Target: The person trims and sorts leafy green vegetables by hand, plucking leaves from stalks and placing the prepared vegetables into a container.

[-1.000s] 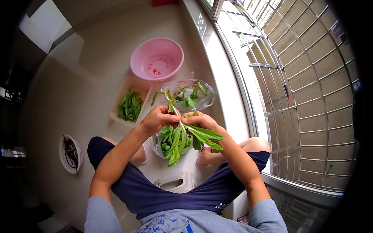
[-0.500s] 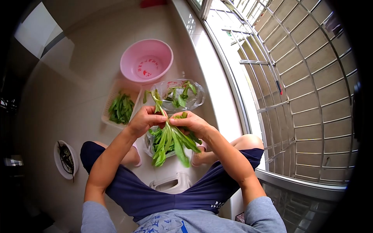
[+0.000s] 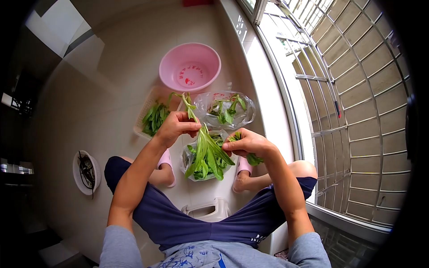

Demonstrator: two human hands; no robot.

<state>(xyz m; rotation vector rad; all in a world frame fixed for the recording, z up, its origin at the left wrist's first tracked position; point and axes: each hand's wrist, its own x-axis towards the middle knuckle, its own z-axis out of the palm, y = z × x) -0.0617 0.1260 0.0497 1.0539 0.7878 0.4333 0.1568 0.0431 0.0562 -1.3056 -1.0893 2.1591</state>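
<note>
My left hand (image 3: 179, 128) pinches a leafy green stalk (image 3: 207, 149) near its middle. Its stem end points up and its long leaves hang down over a plastic bag of greens (image 3: 187, 161) on the floor between my feet. My right hand (image 3: 251, 145) is closed on a few loose green leaves (image 3: 255, 159), which poke out above and below the fingers. It sits just right of the hanging leaves; whether it touches their tips I cannot tell. Beyond my hands lies another clear plastic bag (image 3: 248, 117) with leafy stems in it.
A pale basket (image 3: 142, 117) holding leaves stands left of the bags. Past it is a pink basin (image 3: 166, 71). A white basket (image 3: 96, 172) with dark, stringy stalks is at the far left. A stool (image 3: 219, 210) is under me; a ledge and barred window (image 3: 357, 111) line the right.
My right hand has moved away from the stalk to the right, with leaves in it. My left hand still holds the stalk. The whole view has shifted slightly.
</note>
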